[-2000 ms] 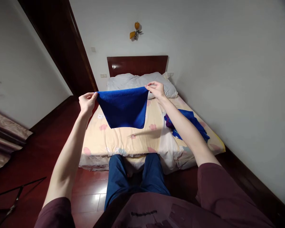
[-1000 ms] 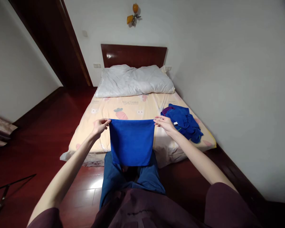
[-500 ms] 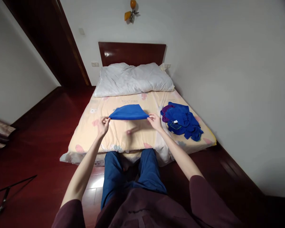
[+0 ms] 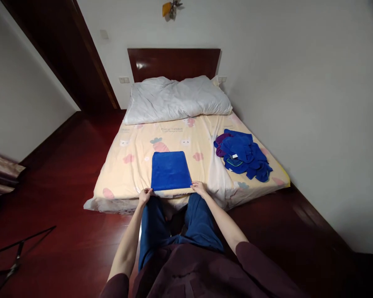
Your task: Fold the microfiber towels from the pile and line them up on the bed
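Note:
A blue cloth point(image 4: 170, 170) lies flat in a near-square shape at the front edge of the bed point(image 4: 124, 165). My left hand point(image 4: 145, 195) pinches its near left corner. At the near right corner, the fingers of my right hand point(image 4: 199, 188) are closed on the cloth. A crumpled heap of blue cloths point(image 4: 245, 155) rests on the right side of the bed, with a purple piece point(image 4: 219, 145) at its left and a small white tag on top.
A grey-white quilt point(image 4: 177, 101) lies across the far end of the bed, before the dark wooden headboard point(image 4: 174, 62). A wall point(image 4: 313, 124) runs along the right. A black metal stand point(image 4: 18, 252) is on the floor at lower left.
Both hands have come down and nearer to my body with the blue cloth. It was held up in the air and now lies flat on the bed.

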A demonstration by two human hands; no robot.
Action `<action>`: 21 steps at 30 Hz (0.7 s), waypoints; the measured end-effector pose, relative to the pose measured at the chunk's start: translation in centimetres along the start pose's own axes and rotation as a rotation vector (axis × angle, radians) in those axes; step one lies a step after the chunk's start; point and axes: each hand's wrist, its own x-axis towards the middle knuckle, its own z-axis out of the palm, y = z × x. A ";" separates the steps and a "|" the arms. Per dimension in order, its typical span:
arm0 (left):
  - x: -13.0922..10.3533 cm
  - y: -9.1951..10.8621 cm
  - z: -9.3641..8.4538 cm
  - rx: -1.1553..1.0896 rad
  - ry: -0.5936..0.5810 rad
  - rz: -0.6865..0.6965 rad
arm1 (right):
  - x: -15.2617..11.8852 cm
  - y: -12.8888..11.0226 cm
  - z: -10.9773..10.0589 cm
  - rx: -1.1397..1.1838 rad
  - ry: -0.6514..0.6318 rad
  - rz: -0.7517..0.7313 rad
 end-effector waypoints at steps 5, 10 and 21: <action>0.3 -2.5 -0.4 -0.059 -0.084 0.033 | 0.7 0.7 -1.1 -0.008 -0.045 0.077; -0.7 -4.7 -0.7 -0.094 -0.096 0.038 | 0.3 1.5 -2.0 -0.018 -0.050 0.094; -0.1 -5.9 0.3 -0.148 -0.056 0.047 | 0.3 2.5 -3.0 -0.074 -0.141 0.095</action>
